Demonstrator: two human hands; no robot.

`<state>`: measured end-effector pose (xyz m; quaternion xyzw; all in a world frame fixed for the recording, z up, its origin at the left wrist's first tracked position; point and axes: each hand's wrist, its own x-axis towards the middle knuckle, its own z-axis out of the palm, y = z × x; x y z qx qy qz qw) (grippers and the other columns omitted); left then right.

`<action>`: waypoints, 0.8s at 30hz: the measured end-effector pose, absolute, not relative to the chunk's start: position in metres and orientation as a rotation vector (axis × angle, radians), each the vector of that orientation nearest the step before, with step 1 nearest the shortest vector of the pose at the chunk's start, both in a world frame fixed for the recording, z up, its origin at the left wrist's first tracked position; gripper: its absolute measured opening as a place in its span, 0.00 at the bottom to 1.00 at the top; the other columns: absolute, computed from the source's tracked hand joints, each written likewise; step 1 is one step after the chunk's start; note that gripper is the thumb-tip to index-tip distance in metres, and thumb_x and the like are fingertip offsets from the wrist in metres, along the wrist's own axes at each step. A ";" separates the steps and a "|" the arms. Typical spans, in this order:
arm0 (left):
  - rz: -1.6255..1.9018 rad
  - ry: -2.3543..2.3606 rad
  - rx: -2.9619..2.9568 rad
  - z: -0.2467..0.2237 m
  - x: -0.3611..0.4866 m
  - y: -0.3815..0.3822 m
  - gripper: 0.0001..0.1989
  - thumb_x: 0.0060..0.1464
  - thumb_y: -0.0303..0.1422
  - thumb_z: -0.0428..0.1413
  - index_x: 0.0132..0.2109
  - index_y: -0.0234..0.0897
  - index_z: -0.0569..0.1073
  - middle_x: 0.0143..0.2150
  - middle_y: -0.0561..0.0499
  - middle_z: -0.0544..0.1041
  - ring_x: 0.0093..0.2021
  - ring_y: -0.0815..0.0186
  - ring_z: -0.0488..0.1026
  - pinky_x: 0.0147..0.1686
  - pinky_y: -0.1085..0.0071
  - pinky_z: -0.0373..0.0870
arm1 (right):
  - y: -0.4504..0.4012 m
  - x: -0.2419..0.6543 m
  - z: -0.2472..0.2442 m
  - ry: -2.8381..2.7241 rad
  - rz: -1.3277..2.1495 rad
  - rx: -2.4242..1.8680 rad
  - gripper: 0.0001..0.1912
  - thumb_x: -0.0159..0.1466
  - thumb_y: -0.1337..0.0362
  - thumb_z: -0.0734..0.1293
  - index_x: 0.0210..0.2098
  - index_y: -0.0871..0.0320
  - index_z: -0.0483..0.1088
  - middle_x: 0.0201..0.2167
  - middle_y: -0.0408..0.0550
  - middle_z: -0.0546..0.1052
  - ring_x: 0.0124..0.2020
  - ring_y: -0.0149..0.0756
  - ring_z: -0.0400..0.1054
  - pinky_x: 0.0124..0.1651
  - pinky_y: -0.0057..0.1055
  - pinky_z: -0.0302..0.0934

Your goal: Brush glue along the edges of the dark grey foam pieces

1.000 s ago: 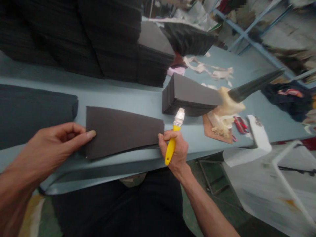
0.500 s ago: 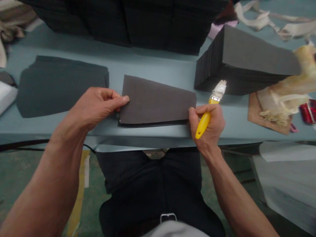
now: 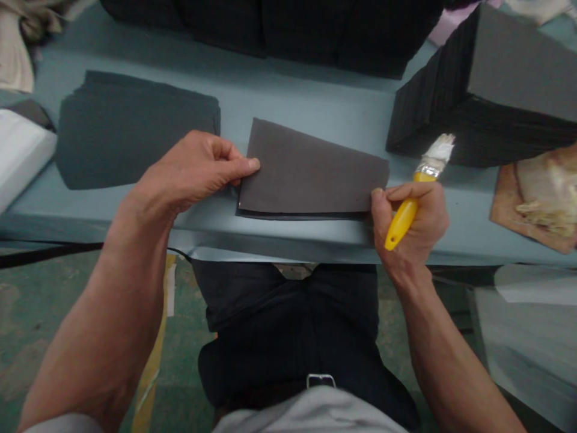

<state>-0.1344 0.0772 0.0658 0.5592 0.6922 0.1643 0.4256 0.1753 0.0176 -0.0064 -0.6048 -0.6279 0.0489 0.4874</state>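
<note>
Since the view has shifted over the last half second, everything on the table [image 3: 315, 96] sits farther right and slightly higher in the frame. Sheet [image 3: 311, 171], dark, one, tapering to the right: centre of the frame, near the table's front edge, a second dark layer [image 3: 293, 216] showing as a thin strip along its lower edge. Left hand [image 3: 189, 165]: thumb on top of the sheet's left end, pinching it; the fingers beneath are mostly hidden. Right hand [image 3: 419, 216]: thumb and forefinger pinching the lower right corner. Brush [image 3: 424, 176], yellow-handled, one: held in the same right hand, white-coated bristles to the upper right, clear of the sheet. Flat pile [image 3: 139, 135], dark: left of the frame, partly behind the left hand. Tall stack [image 3: 451, 114], dark: upper right. Brown card [image 3: 509, 210]: right edge. Both pinches match the earlier view, and the lower strip remains visible; the work, as judged, is at the same two-handed hold, layers not quite flush.
</note>
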 end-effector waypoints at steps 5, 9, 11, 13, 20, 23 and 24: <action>0.376 1.718 1.443 0.062 -0.141 0.079 0.17 0.56 0.43 0.64 0.26 0.37 0.73 0.19 0.59 0.65 0.23 0.74 0.57 0.27 0.68 0.51 | 0.017 0.176 -0.007 -1.547 0.104 -1.457 0.12 0.66 0.54 0.74 0.35 0.48 0.67 0.28 0.45 0.77 0.27 0.40 0.73 0.34 0.41 0.70; 0.379 1.725 1.458 0.058 -0.143 0.080 0.18 0.53 0.46 0.65 0.27 0.37 0.74 0.21 0.58 0.66 0.23 0.73 0.58 0.27 0.68 0.52 | 0.017 0.177 -0.008 -1.573 0.098 -1.425 0.11 0.66 0.57 0.74 0.35 0.48 0.67 0.28 0.45 0.78 0.26 0.40 0.73 0.34 0.40 0.69; 0.379 1.734 1.473 0.055 -0.145 0.080 0.18 0.52 0.47 0.65 0.27 0.36 0.76 0.21 0.57 0.67 0.24 0.73 0.59 0.27 0.68 0.52 | 0.016 0.177 -0.008 -1.585 0.108 -1.419 0.11 0.66 0.58 0.75 0.35 0.48 0.67 0.28 0.45 0.78 0.27 0.40 0.73 0.34 0.40 0.69; 0.378 1.734 1.478 0.054 -0.146 0.081 0.18 0.52 0.47 0.65 0.28 0.36 0.77 0.22 0.56 0.68 0.24 0.73 0.60 0.27 0.68 0.53 | 0.016 0.177 -0.008 -1.596 0.125 -1.411 0.11 0.65 0.59 0.75 0.35 0.48 0.67 0.28 0.45 0.77 0.27 0.40 0.73 0.35 0.40 0.69; 0.306 1.753 1.506 0.055 -0.146 0.083 0.17 0.52 0.47 0.65 0.30 0.35 0.80 0.22 0.56 0.71 0.24 0.72 0.62 0.28 0.68 0.54 | 0.016 0.178 -0.010 -1.591 0.144 -1.419 0.12 0.65 0.57 0.75 0.35 0.48 0.67 0.28 0.44 0.77 0.27 0.40 0.72 0.34 0.40 0.68; 0.292 1.742 1.527 0.055 -0.146 0.082 0.17 0.52 0.47 0.65 0.31 0.35 0.81 0.23 0.56 0.72 0.25 0.72 0.63 0.28 0.68 0.54 | 0.017 0.178 -0.011 -1.589 0.181 -1.431 0.13 0.66 0.56 0.75 0.36 0.48 0.66 0.28 0.44 0.76 0.28 0.40 0.72 0.34 0.40 0.69; 0.289 1.741 1.530 0.054 -0.146 0.082 0.17 0.52 0.47 0.65 0.31 0.35 0.81 0.23 0.56 0.72 0.25 0.72 0.63 0.28 0.68 0.54 | 0.017 0.178 -0.011 -1.585 0.186 -1.429 0.13 0.66 0.56 0.74 0.36 0.48 0.66 0.28 0.44 0.76 0.28 0.40 0.72 0.34 0.40 0.69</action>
